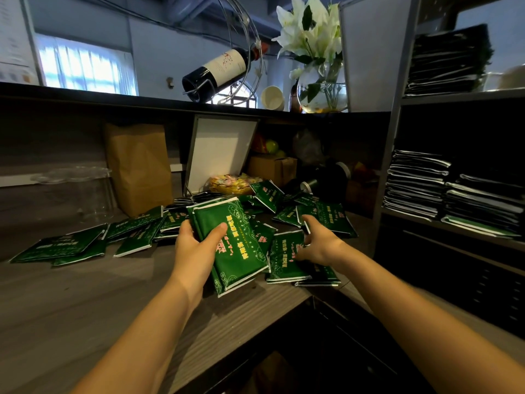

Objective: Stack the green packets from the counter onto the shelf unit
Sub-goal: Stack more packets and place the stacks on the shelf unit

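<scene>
Several green packets (136,231) with white edges lie scattered across the grey wooden counter (71,302). My left hand (196,248) grips a small stack of green packets (235,245), thumb on top, held tilted above the counter. My right hand (318,245) reaches down onto a packet (287,260) lying flat at the right of the pile, fingers curling at its edge. The shelf unit (397,115) stands to the right, with packet stacks (449,189) on its middle shelf and another stack (449,64) on the shelf above.
A brown paper bag (139,166), a leaning white board (218,152), a cardboard box (272,169) and a bag of sweets (230,183) stand behind the pile. A wine bottle in a wire holder (221,69), a paper cup (272,98) and a vase of lilies (321,89) sit on the upper ledge.
</scene>
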The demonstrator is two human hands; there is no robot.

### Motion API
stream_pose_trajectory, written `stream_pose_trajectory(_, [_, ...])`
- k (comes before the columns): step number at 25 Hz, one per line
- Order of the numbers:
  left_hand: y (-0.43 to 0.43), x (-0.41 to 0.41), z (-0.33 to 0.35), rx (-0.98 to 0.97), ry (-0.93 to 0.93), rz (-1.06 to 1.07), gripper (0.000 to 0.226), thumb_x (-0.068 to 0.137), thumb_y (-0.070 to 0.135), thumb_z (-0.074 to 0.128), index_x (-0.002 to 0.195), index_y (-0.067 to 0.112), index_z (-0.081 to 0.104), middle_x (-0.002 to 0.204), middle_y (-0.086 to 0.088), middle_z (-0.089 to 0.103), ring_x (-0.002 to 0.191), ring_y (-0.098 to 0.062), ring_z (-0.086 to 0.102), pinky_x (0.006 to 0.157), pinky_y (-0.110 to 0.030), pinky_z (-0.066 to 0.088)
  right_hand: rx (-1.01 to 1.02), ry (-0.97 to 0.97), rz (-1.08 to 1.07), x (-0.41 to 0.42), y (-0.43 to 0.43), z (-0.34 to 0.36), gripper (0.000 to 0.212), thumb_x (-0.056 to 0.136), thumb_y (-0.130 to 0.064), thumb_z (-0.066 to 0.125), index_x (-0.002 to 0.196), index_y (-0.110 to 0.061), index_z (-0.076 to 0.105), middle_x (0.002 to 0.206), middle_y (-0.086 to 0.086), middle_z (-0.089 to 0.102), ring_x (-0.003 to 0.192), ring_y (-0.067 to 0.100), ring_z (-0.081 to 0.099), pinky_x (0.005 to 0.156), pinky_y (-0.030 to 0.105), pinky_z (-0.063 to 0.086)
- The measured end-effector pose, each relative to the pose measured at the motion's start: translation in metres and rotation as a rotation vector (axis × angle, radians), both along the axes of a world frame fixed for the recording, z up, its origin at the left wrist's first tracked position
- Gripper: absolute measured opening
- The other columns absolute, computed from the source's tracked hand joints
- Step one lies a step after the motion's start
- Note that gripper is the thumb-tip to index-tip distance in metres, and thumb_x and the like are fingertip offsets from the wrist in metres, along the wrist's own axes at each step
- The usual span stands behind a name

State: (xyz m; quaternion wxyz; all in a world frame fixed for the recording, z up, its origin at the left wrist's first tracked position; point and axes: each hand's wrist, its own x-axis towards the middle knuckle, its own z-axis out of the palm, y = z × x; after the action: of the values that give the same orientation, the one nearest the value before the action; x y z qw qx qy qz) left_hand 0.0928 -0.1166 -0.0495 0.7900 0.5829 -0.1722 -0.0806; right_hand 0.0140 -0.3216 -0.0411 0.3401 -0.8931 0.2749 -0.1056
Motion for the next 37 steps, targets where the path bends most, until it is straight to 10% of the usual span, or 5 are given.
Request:
stream_pose_trajectory(6, [-0.004, 0.003, -0.005, 0.084, -0.064, 0.002, 0.029, 0.089, 0.019, 0.063, 0.114, 0.019, 0.05, 0.116, -0.006, 0.063, 0.103, -0.026, 0.062, 0.086, -0.042, 0.052, 0.404, -0.259, -0.059, -0.002, 0.006, 0.006, 0.076, 0.083, 0.0, 0.062, 0.147, -0.015, 0.024, 0.11, 0.018, 0.061, 0.082, 0.026, 0.063, 0.076, 0.039, 0.056])
stream_pose_trajectory(15, [-0.012, -0.004, -0.009, 0.285, -0.098, 0.053, 0.037, 0.095, 0.026, 0.054, 0.124, 0.008, 0.039, 0.117, -0.009, 0.054, 0.099, -0.022, 0.056, 0.068, -0.03, 0.045, -0.235, -0.48, 0.324, -0.008, 0.079, 0.02, 0.066, 0.081, -0.008, 0.063, 0.142, -0.016, 0.038, 0.131, 0.004, 0.051, 0.119, 0.017, 0.05, 0.101, 0.029, 0.041])
stream_pose_trajectory(22, [-0.013, -0.002, -0.003, 0.199, 0.104, -0.067, 0.132, 0.045, 0.097, 0.045, 0.15, 0.021, 0.02, 0.152, -0.01, 0.032, 0.137, -0.031, 0.036, 0.109, -0.052, 0.033, -0.21, -0.294, 0.405, -0.011, 0.107, 0.018, 0.047, 0.088, -0.019, 0.06, 0.132, -0.01, 0.046, 0.118, 0.008, 0.046, 0.1, 0.023, 0.052, 0.086, 0.028, 0.043])
stream_pose_trajectory(27, [-0.01, 0.007, -0.012, 0.236, 0.065, -0.014, 0.062, 0.086, 0.039, 0.063, 0.135, 0.011, 0.035, 0.12, -0.012, 0.061, 0.105, -0.03, 0.061, 0.093, -0.046, 0.05, -0.122, -0.345, 0.274, -0.003, 0.065, 0.023, 0.039, 0.09, 0.001, 0.044, 0.123, -0.01, 0.06, 0.109, 0.005, 0.065, 0.087, 0.015, 0.061, 0.075, 0.019, 0.051])
stream_pose_trajectory(37, [-0.01, -0.001, -0.005, 0.154, -0.004, -0.005, 0.02, 0.095, 0.023, 0.051, 0.111, 0.012, 0.047, 0.1, -0.012, 0.063, 0.078, -0.02, 0.061, 0.06, -0.029, 0.045, -0.347, 0.425, 0.041, -0.008, -0.005, 0.009, 0.064, 0.09, -0.03, 0.061, 0.143, -0.012, 0.029, 0.137, 0.012, 0.048, 0.118, 0.027, 0.052, 0.096, 0.037, 0.047])
